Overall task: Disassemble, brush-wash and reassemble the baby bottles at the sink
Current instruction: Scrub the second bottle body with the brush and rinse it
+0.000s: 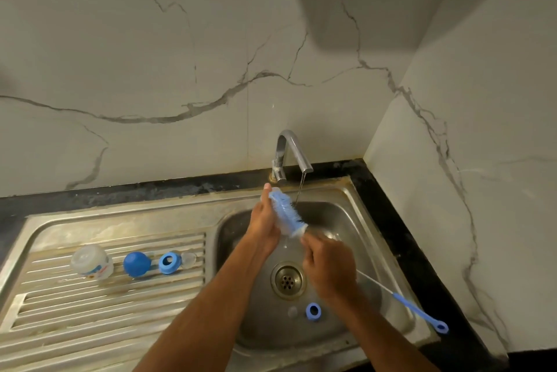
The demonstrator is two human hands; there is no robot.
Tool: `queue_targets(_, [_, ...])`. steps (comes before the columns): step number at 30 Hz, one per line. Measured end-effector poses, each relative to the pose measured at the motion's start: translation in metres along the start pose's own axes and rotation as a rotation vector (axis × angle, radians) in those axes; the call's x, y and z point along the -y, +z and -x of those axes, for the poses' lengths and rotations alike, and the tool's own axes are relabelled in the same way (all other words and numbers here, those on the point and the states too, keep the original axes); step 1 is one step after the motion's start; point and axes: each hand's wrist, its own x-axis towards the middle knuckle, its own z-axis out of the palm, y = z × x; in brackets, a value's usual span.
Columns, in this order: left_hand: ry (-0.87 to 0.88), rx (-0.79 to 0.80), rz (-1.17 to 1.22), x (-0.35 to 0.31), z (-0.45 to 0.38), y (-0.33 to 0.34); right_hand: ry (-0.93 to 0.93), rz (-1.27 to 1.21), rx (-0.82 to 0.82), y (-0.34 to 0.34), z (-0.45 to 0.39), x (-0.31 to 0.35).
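Over the sink [355, 191], both hands [265, 221] [328, 266] hold brush [286, 215].

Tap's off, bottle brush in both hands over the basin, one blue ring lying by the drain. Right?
Not quite: the tap is running; the head view shows a thin stream falling from its spout. The rest holds: left hand and right hand hold the bottle brush over the basin, and a blue ring lies by the drain.
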Motion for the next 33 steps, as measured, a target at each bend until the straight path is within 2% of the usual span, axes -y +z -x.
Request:
queue_targets(3, [0.009, 0.008, -0.035, -0.001, 0.004, 0.004, 0.148, 0.039, 0.058, 0.001, -0.004, -0.001])
queue_targets(10, [0.008, -0.049, -0.012, 0.0, -0.001, -0.003, -0.014, 0.065, 0.052, 0.003, 0.006, -0.006])
queue_targets(15, [-0.019, -0.013, -0.026, 0.009, 0.005, 0.005, 0.118, 0.043, 0.046, 0.003, -0.014, -0.001])
queue_targets(19, [-0.028, -0.019, 0.045, 0.002, 0.001, 0.003, -0.045, 0.094, 0.088, 0.003, -0.009, -0.003])
queue_targets(22, [-0.054, -0.036, 0.01, 0.002, 0.003, 0.007, 0.085, 0.077, 0.059, 0.005, -0.013, -0.012])
queue_targets(26, [-0.106, 0.02, 0.023, -0.009, 0.004, -0.006, -0.125, 0.063, 0.065, 0.002, -0.002, -0.015])
queue_targets(30, [-0.193, 0.064, 0.065, -0.011, 0.009, 0.001, -0.011, 0.006, 0.001, 0.002, -0.016, -0.024])
queue_targets(33, [-0.19, 0.022, -0.048, -0.013, 0.006, -0.002, -0.227, -0.008, 0.041, 0.005, -0.005, -0.022])
